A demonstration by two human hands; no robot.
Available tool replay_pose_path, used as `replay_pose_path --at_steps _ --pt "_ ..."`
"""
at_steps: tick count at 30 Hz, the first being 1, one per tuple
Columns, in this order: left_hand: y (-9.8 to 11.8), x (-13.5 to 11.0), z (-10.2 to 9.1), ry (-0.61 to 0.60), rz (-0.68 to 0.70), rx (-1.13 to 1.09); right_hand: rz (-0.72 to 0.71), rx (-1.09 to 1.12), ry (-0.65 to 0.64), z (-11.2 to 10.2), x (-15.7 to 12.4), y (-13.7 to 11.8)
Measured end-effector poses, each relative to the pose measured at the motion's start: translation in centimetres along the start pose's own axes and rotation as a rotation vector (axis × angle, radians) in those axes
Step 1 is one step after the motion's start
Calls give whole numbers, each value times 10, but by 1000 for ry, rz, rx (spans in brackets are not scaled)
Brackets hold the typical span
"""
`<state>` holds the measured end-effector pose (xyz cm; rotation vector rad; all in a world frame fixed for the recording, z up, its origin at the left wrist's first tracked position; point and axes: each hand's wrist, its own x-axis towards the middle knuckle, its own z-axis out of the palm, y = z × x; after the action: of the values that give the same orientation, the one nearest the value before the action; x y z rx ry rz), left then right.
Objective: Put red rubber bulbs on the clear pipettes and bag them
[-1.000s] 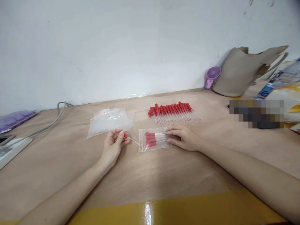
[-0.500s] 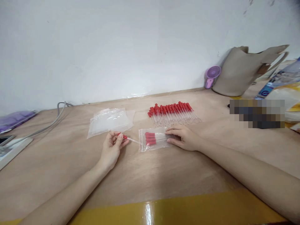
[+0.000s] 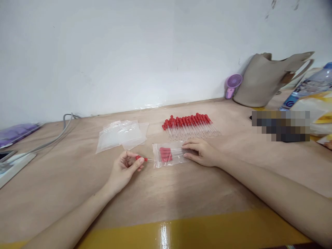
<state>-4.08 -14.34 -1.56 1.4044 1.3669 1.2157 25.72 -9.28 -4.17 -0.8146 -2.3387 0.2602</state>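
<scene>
Pinched by its red bulb between thumb and fingers of my left hand (image 3: 123, 171) is a glass dropper (image 3: 145, 159), its clear tube pointing right. The tube reaches the left, zip end of a clear zip bag (image 3: 156, 164); how far it goes in is hard to make out. Several droppers (image 3: 165, 154) lie side by side inside the bag, bulbs to the left. My right hand (image 3: 204, 154) has its thumb and fingers closed on the bag's right end, over the tube tips. Behind the bag lies a row of loose red-bulbed droppers (image 3: 190, 121), tubes toward me.
Flat clear zip bags (image 3: 111, 136) lie behind my left hand. A purple hand fan (image 3: 233, 81) and a beige bag (image 3: 259, 81) stand at the wall on the right, near a plastic bottle (image 3: 323, 76). A grey cable (image 3: 55, 141) and a purple packet (image 3: 18, 133) are far left.
My left hand has moved slightly right and down, bringing the dropper's tube further toward the bag's zip end. My right hand has stayed on the bag.
</scene>
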Motion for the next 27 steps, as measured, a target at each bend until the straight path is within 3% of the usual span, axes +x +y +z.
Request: replay_pose_path --at_steps 5,11,24,27 --pt "-3 1 -9 -62 87 123 -2 -2 -16 -3 0 -1" --pt "-3 -3 2 -203 84 99 2 -16 -29 -3 -1 -1" --pt "7 0 27 -213 60 318 2 -53 -42 -1 -1 -2" --pt "3 -2 30 -140 83 280 1 -59 -37 0 -2 -4"
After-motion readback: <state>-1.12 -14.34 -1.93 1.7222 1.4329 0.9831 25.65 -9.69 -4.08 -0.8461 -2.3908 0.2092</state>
